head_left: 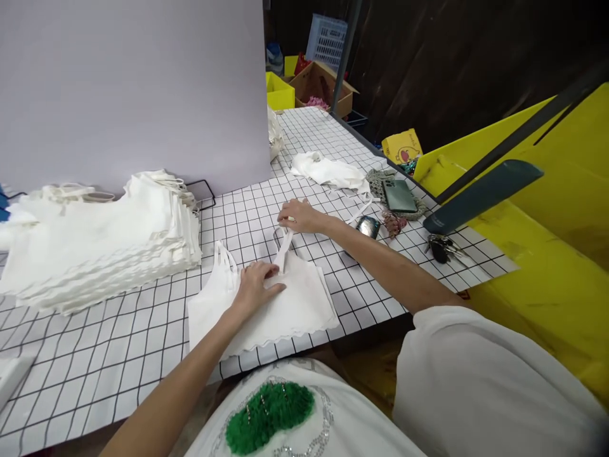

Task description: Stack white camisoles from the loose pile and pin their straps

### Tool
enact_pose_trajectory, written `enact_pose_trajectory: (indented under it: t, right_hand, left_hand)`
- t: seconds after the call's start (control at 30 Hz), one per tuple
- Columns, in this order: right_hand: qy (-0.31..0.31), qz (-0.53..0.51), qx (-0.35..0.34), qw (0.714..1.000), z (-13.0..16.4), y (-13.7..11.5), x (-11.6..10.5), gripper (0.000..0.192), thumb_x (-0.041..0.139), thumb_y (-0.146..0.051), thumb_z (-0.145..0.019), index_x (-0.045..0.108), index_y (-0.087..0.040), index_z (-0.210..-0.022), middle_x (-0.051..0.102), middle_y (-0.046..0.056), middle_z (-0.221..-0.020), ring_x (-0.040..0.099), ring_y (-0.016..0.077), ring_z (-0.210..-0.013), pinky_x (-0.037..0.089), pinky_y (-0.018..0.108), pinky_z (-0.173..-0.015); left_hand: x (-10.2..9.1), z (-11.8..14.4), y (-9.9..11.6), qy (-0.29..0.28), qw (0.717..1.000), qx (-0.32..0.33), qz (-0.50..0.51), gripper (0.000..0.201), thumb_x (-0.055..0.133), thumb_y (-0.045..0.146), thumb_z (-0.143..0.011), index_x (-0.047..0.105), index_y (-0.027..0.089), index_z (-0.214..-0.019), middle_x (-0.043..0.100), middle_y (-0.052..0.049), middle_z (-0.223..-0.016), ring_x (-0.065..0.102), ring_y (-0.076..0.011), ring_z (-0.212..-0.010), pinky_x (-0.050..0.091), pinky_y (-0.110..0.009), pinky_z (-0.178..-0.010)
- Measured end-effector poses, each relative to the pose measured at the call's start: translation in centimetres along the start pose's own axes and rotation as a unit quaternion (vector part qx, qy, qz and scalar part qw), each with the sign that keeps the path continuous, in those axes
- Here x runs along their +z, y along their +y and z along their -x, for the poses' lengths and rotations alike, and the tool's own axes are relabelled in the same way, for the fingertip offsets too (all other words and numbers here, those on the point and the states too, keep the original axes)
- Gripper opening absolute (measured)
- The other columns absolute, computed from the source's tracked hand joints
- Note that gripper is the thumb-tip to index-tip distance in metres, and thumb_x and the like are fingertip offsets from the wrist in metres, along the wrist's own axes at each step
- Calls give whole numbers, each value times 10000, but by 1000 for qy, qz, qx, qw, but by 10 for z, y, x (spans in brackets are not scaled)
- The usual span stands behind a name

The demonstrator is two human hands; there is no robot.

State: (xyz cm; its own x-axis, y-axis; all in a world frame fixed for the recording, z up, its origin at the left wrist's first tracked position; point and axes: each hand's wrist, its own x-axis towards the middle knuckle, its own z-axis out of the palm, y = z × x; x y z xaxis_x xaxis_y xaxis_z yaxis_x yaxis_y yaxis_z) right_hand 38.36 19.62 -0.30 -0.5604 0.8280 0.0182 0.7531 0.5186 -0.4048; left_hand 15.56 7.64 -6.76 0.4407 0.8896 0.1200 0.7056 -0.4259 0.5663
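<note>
A white strappy top (285, 308) lies flat near the front edge of the white grid-patterned table (118, 355). My left hand (257, 285) presses down on its upper middle, fingers spread on the fabric. My right hand (297, 216) reaches further out and pinches the end of one shoulder strap (284, 244), pulling it straight away from the top. The other strap pair (223, 257) lies loose at the top's left corner.
A tall stack of folded white tops (95, 247) sits at the left before a grey board (133, 89). A loose white garment (328, 171), a phone (399, 195), keys (442, 247) and a yellow bin (547, 254) are at the right. Boxes stand beyond.
</note>
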Motion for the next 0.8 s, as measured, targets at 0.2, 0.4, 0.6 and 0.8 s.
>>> enact_pose_trajectory:
  t: [0.2, 0.4, 0.6, 0.8]
  right_hand:
    - [65, 33, -1, 997, 85, -60, 61, 502, 338, -344, -1049, 390, -201, -1527, 304, 128, -1633, 244, 321, -1524, 210, 708, -1169]
    - [19, 74, -15, 997, 148, -104, 114, 754, 437, -553, -998, 233, -141, -1595, 213, 182, -1640, 211, 338, -1537, 272, 696, -1166]
    - [44, 82, 60, 994, 171, -75, 105, 843, 445, -571, -989, 44, -175, -1616, 165, 191, -1642, 174, 353, -1540, 227, 728, -1157]
    - [14, 28, 86, 996, 177, -75, 99, 793, 406, -603, -994, 115, -201, -1613, 139, 151, -1660, 112, 339, -1554, 160, 714, -1183]
  left_hand:
    - [-15, 70, -6, 60, 988, 115, -81, 572, 492, 310, -1012, 301, 267, -1549, 515, -148, -1489, 455, -294, -1414, 361, -540, -1156]
    - [-9, 108, -9, 45, 968, 111, -220, 763, 459, 383, -1015, 31, 230, -1628, 321, -155, -1627, 278, -326, -1515, 311, -561, -1198]
    - [-5, 106, -13, 63, 956, 108, -264, 781, 454, 439, -1005, 52, 196, -1629, 281, -142, -1642, 267, -320, -1520, 325, -532, -1199]
    - [-1, 108, -17, 124, 947, 152, -255, 725, 477, 418, -1002, 175, 179, -1616, 355, -127, -1618, 294, -285, -1513, 260, -464, -1236]
